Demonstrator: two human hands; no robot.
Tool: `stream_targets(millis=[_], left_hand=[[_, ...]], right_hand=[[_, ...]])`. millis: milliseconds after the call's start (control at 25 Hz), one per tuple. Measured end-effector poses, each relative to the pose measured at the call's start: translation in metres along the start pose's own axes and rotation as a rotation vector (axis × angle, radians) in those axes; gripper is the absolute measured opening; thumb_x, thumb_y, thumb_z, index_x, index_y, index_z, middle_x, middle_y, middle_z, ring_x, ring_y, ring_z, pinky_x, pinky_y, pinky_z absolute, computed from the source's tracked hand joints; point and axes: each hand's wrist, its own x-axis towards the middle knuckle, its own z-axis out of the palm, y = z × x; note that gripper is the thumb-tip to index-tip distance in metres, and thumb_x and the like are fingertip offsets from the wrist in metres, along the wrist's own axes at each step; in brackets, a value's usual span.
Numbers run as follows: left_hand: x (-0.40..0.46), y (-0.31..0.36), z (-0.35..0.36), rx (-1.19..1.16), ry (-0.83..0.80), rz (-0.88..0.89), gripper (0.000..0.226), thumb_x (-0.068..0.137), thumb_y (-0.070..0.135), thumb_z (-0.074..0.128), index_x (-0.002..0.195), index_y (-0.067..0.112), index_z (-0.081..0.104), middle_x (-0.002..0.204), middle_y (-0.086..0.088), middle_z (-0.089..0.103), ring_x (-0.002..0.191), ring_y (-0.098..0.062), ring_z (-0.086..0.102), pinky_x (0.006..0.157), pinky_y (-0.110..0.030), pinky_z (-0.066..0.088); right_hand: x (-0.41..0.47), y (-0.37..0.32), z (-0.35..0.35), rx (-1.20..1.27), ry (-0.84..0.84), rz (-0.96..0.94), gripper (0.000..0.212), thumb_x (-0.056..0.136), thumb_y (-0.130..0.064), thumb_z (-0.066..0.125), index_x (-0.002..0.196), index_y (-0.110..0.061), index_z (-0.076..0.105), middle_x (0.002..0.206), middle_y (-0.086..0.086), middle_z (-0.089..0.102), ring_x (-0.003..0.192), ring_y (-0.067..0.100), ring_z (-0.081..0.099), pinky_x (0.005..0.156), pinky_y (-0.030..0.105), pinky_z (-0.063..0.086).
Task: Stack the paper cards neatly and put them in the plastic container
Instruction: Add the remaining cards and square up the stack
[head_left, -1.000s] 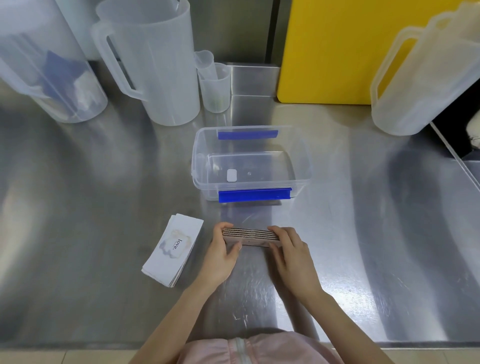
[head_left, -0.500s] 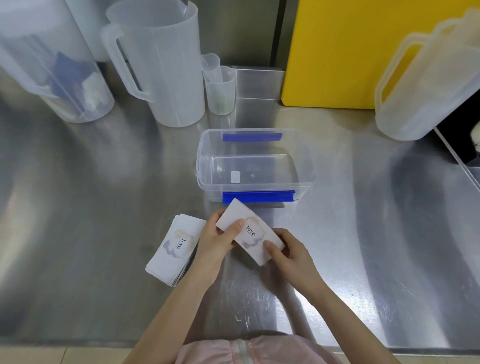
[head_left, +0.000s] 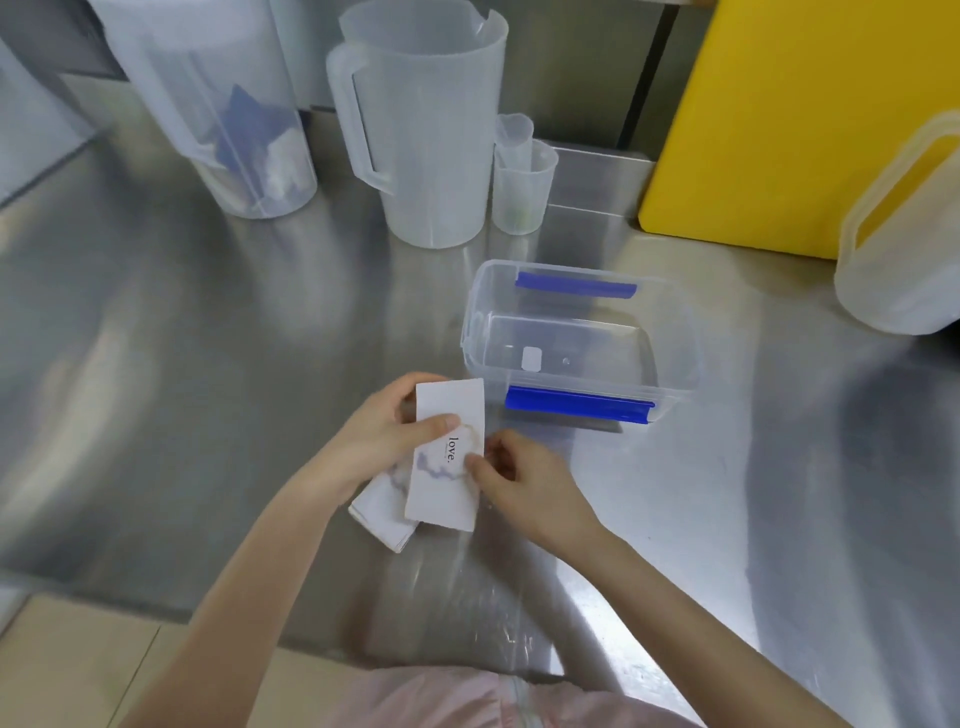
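Note:
A stack of white paper cards (head_left: 447, 483) printed with "love." is held face up over a second pile of cards (head_left: 382, 512) lying on the steel counter. My left hand (head_left: 387, 431) grips the stack's upper left part, thumb on its face. My right hand (head_left: 519, 480) pinches its right edge with the fingertips. The clear plastic container (head_left: 675, 332) with blue clips stands open just right of and beyond the hands, with only a small white label on its floor.
Two large translucent jugs (head_left: 426, 130) (head_left: 223, 119) and small measuring cups (head_left: 522, 182) stand at the back. A yellow board (head_left: 779, 119) leans at the back right, another jug (head_left: 904, 234) before it. The counter's front edge (head_left: 156, 597) runs below my arms.
The stack, first stood on edge between both hands, was turned face up and carried left until it is over the second pile. The camera view shifted left as well.

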Motion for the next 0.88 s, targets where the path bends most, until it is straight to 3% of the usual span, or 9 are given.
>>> stream_targets(millis=[160,360,480,640,720,800,880], left_hand=[[0.000,-0.012,-0.013,0.112,0.018,-0.078,0.051,0.081,0.017,0.064,0.127,0.031,0.046,0.107,0.010,0.065,0.089,0.000,0.063,0.077,-0.016,0.050],[0.005,-0.020,-0.011,0.217,0.025,-0.050,0.054,0.082,0.016,0.062,0.132,0.022,0.042,0.114,0.007,0.055,0.090,0.011,0.051,0.074,-0.007,0.040],[0.009,-0.029,-0.008,0.223,0.037,-0.050,0.055,0.083,0.013,0.061,0.134,0.019,0.041,0.121,0.006,0.054,0.092,0.002,0.054,0.076,-0.009,0.041],[0.009,-0.037,-0.006,0.229,0.099,-0.068,0.059,0.082,0.014,0.063,0.135,0.018,0.040,0.133,0.002,0.051,0.117,-0.017,0.053,0.100,-0.029,0.040],[0.010,-0.042,-0.009,0.270,0.136,-0.114,0.072,0.074,0.030,0.070,0.137,0.018,0.037,0.137,-0.001,0.049,0.125,-0.019,0.046,0.106,-0.033,0.037],[0.011,-0.048,-0.014,0.351,0.130,-0.221,0.090,0.057,0.060,0.066,0.134,0.019,0.041,0.136,-0.001,0.052,0.127,-0.022,0.046,0.107,-0.041,0.038],[0.011,-0.052,-0.016,0.352,0.068,-0.285,0.083,0.054,0.071,0.059,0.116,0.016,0.054,0.119,-0.001,0.064,0.111,-0.020,0.060,0.096,-0.041,0.048]], right_hand=[[0.010,-0.009,0.024,-0.075,-0.079,0.036,0.029,0.088,-0.030,0.048,0.106,-0.008,0.055,0.100,0.009,0.071,0.096,0.027,0.063,0.071,0.026,0.043],[0.019,0.003,0.041,-0.201,-0.052,0.069,0.039,0.086,-0.038,0.044,0.106,-0.005,0.046,0.104,0.019,0.068,0.093,0.039,0.065,0.083,0.045,0.053],[0.020,0.010,0.047,-0.279,-0.045,0.063,0.039,0.086,-0.039,0.044,0.105,-0.005,0.043,0.099,0.021,0.069,0.090,0.040,0.067,0.082,0.047,0.054],[0.021,0.014,0.050,-0.159,-0.035,0.106,0.040,0.084,-0.041,0.050,0.106,-0.009,0.038,0.094,0.018,0.072,0.091,0.035,0.066,0.082,0.044,0.053],[0.021,0.014,0.048,-0.042,-0.046,0.197,0.042,0.082,-0.044,0.054,0.104,-0.012,0.037,0.099,0.014,0.071,0.089,0.031,0.065,0.082,0.039,0.052],[0.023,0.018,0.044,0.067,-0.107,0.311,0.050,0.081,-0.046,0.058,0.111,-0.010,0.040,0.109,0.010,0.067,0.097,0.025,0.062,0.081,0.032,0.047],[0.025,0.021,0.042,0.219,-0.176,0.386,0.051,0.079,-0.042,0.061,0.115,-0.007,0.048,0.117,0.008,0.064,0.106,0.022,0.060,0.091,0.034,0.049]])
